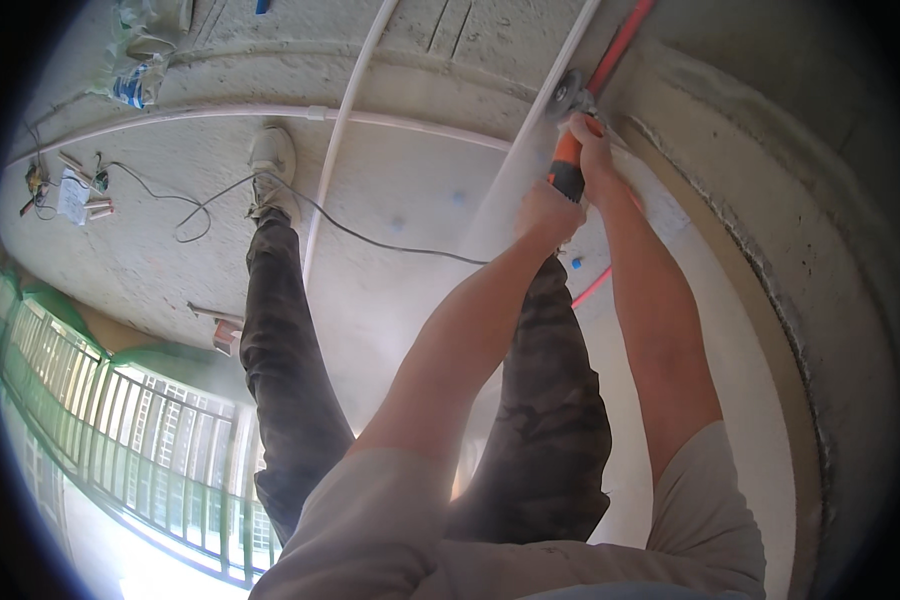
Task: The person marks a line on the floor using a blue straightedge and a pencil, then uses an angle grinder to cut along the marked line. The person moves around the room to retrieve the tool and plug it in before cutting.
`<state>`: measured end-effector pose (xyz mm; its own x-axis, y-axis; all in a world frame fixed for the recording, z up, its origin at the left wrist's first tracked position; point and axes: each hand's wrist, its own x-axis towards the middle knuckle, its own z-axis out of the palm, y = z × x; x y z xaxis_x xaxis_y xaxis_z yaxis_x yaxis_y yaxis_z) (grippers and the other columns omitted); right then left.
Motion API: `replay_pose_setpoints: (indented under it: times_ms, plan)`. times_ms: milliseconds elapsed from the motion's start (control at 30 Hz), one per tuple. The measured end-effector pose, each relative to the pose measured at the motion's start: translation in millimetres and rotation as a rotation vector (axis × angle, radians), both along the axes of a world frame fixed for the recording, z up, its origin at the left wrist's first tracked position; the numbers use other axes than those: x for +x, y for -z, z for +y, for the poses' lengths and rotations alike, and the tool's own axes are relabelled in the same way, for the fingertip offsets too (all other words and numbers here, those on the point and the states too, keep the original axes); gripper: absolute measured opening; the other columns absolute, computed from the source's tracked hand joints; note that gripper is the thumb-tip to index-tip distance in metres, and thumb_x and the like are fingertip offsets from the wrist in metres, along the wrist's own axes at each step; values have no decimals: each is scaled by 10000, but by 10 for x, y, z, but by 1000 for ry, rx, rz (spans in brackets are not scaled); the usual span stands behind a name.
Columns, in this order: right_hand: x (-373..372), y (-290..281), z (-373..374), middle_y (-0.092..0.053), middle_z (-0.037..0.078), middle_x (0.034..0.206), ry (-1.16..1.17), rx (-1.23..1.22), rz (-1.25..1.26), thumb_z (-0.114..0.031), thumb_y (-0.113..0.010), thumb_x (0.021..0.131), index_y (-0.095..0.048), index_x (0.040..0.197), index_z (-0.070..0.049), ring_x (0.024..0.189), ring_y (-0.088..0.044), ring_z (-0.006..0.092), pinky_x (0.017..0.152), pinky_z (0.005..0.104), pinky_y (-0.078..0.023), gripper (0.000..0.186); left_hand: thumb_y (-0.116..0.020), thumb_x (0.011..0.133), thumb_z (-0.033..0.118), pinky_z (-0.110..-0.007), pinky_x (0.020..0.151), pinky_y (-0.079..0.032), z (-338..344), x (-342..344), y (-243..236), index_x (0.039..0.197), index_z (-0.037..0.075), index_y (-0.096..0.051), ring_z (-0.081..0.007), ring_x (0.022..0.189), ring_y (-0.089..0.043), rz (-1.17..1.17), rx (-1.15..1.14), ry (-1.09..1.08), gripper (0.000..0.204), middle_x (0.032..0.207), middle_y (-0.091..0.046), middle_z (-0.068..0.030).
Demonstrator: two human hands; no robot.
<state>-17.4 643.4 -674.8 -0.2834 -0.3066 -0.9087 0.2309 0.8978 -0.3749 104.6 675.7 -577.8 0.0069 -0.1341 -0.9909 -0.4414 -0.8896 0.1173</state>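
Both my hands are closed round an orange and black angle grinder (pixel 567 165). My left hand (pixel 551 214) wraps the rear of its body, and my right hand (pixel 594 155) grips farther forward, near the head. The round disc (pixel 566 93) is low over the floor, beside a white pipe (pixel 540 118) and close to a red pipe (pixel 620 45). Whether the disc touches the floor or a pipe I cannot tell. Pale dust streams from it back toward my legs. A dark cord (pixel 390 244) runs left across the floor from below my left hand.
More white pipes (pixel 342 120) cross the concrete floor, one passing between my feet. At left lie a small white sheet (pixel 73 196) and short sticks. A plastic bag (pixel 142 75) is at far left. A wall (pixel 760 160) curves along the right; a railing (pixel 135 415) with green netting stands lower left.
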Motion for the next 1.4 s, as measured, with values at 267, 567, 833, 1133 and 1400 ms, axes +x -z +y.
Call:
replay_pose_setpoints:
  times_ms: [267,567,833,1133,1400]
  plan:
    - [79,-49,2,-675,40,1005,-17,-87,57,-445,-739,1036,-651,1238,-90,797,-657,172,684,373,-566,417,-844,756,170,-479,969,-598,-25,15,-4,1319,1,-610,-386,1153,-753,1,-11,64,633,1182,-772,-208]
    - [-88,-168,-267,-674,42,1001,-110,-146,66,-443,-712,1053,-687,1194,-85,807,-660,172,709,367,-568,386,-832,761,144,-491,973,-593,-263,-36,-129,1322,38,-605,-384,1170,-740,14,-39,14,614,1234,-761,-180]
    - [-103,-155,-278,-681,34,1026,-94,-94,21,-432,-719,1051,-669,1203,-81,894,-656,160,804,353,-563,385,-838,776,153,-487,980,-592,-305,-48,-85,1356,49,-584,-366,1191,-737,59,75,-33,643,1251,-755,-171]
    - [-161,-101,-328,-651,19,1043,-112,-33,29,-445,-678,1083,-642,1275,-120,900,-649,157,803,369,-568,379,-864,725,163,-470,863,-611,-248,-111,5,1319,-9,-623,-370,1047,-780,21,3,-44,664,1149,-779,-211]
    - [-232,-29,-367,-655,22,1081,-114,-47,38,-420,-698,1072,-618,1309,-116,924,-657,172,827,366,-572,394,-862,735,167,-472,822,-619,-314,-132,10,1334,-2,-612,-361,1035,-781,27,26,-69,671,1132,-773,-202]
